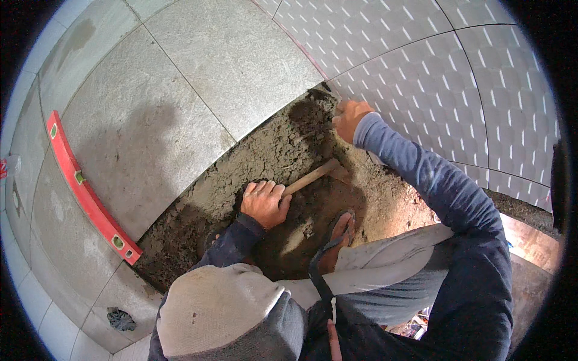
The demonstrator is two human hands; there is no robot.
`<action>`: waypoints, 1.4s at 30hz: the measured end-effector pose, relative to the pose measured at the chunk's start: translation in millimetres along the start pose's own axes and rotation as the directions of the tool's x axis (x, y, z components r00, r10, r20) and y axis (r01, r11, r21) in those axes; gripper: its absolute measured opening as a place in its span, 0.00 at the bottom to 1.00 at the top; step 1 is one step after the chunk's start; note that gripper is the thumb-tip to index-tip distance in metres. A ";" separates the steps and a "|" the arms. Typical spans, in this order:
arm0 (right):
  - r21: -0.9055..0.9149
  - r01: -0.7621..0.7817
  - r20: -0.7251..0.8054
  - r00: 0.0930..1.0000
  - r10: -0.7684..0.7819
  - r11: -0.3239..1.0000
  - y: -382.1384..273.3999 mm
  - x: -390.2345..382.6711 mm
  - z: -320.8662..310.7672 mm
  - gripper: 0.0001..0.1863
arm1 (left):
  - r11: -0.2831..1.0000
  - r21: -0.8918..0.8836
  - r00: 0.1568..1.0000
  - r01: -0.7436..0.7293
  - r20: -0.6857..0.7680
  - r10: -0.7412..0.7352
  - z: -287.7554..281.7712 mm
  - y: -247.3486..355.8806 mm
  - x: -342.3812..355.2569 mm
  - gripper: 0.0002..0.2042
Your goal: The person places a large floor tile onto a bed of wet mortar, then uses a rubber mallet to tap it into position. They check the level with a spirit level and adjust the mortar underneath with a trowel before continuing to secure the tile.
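Observation:
My left hand [262, 203] is wrapped round the wooden handle of a hammer-like tool [310, 176]. Its dirt-coloured head rests low over the bed, and its exact kind is hard to make out. At the foot of the wall, my right hand [351, 120] is closed, fingers curled down at the far corner of the mortar; anything in it is hidden. Rough, damp grey mortar [259, 153] fills the strip beside the laid floor tiles [226, 60]. Darker, looser material lies near my left forearm.
A red spirit level [84, 186] lies on the tiles at left. Patterned grey wall tiles [415, 90] rise at right. My sandalled foot [341, 231] stands in the bed. A dark crumpled scrap [121, 319] sits at lower left. A dark strap [319, 277] hangs before me.

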State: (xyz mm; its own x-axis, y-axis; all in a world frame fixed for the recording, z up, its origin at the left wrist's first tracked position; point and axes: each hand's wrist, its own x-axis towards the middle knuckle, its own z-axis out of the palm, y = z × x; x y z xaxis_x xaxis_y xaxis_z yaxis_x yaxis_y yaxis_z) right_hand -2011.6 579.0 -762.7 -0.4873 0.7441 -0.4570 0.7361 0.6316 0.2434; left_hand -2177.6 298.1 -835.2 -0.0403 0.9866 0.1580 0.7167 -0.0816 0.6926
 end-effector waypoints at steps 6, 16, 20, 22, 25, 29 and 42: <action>0.159 0.115 -0.007 0.993 -0.115 0.981 -73.1 -49.5 -79.4 0.14 | 1.000 0.015 1.000 0.020 -0.008 -0.020 -2.1 -2.3 -3.3 0.09; -0.012 0.092 -0.067 0.993 -0.093 0.996 -25.7 -32.0 -69.2 0.10 | 1.000 0.019 1.000 0.009 0.013 -0.009 1.9 1.2 0.9 0.09; 0.149 0.263 -0.169 0.957 -0.238 0.953 -79.6 -57.4 -65.0 0.13 | 0.999 0.022 0.999 0.030 0.027 -0.031 -2.5 -0.3 -2.4 0.10; 0.152 0.283 -0.047 0.959 -0.279 0.947 -89.4 -73.9 -82.1 0.13 | 0.998 0.033 0.999 0.044 0.017 -0.045 -1.0 -2.8 -4.9 0.11; 0.085 0.371 -0.008 0.928 -0.371 0.925 -79.8 -81.5 -101.7 0.14 | 0.999 0.039 0.999 0.036 0.018 -0.037 0.5 -5.4 -7.4 0.11; 0.016 0.564 -0.036 0.825 -0.563 0.825 -73.6 -78.4 -106.9 0.23 | 0.997 0.059 0.997 0.051 0.057 -0.054 0.4 -4.0 -7.2 0.11; 0.003 0.343 0.151 0.929 -0.339 0.939 -14.1 -29.5 -86.9 0.25 | 0.988 0.108 0.963 0.107 0.237 -0.130 -3.6 4.5 0.7 0.14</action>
State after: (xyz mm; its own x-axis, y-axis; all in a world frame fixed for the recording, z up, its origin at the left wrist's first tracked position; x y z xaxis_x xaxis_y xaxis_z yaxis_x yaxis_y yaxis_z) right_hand -2048.4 567.0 -678.3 -0.6311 0.4439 -0.6361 0.5259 0.8477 0.0698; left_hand -2176.9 297.9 -829.4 0.0331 0.9939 -0.1052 0.7793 0.0402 0.6254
